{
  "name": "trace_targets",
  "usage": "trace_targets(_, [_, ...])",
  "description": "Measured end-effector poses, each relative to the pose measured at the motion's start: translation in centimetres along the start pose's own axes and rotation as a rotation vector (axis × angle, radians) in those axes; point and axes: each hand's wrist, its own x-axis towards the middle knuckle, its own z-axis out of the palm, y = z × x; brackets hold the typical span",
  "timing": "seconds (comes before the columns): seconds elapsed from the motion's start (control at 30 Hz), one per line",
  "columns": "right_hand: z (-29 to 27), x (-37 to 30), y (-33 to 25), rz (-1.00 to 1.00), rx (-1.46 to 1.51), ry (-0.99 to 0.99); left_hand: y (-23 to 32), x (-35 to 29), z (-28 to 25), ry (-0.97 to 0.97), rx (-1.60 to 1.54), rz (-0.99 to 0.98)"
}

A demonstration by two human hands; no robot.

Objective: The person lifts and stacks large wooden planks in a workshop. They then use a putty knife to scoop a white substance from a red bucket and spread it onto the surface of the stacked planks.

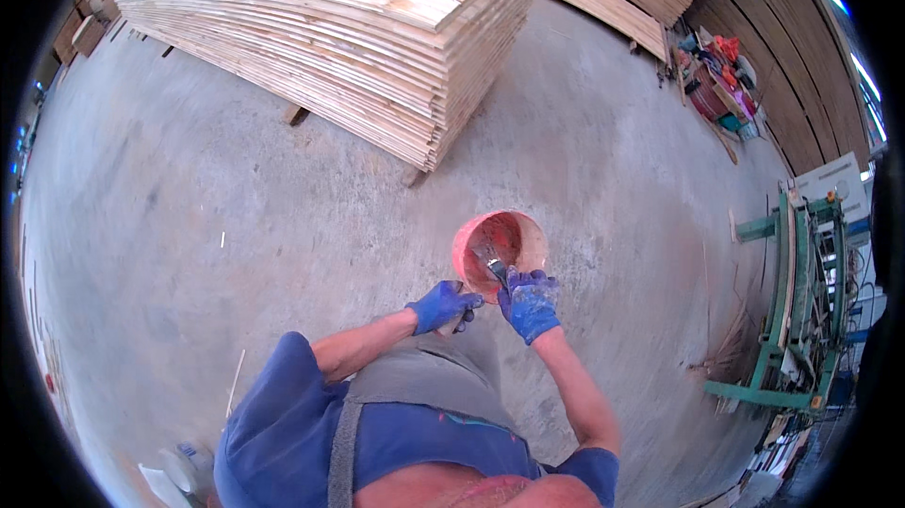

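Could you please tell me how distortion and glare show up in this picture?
Head view: long edges of the board stack bow with the fisheye; bright strips at upper right look washed out; corners fall to black; the pink bucket looks reasonably clear.

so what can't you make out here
Head view:
- handle of the metal hand tool: mostly hidden by the right gloved hand
- grip of the left gloved hand: covered by its back
- wooden board stack, far side: cut off by top edge
- items in upper right heap: too small
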Motion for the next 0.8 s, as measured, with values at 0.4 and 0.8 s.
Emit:
trace_targets(0.4, [-3.0, 18.7, 12.2, -0.136, 0.253, 0.032, 14.8, 11.3, -0.7, 0.283, 0.343, 0.030])
trace_targets(0.8, [0.4, 32.2, 19.5, -0.256, 0.461, -0.067, 19.2, 26.8, -4.1, 0.424, 0.922, 0.321])
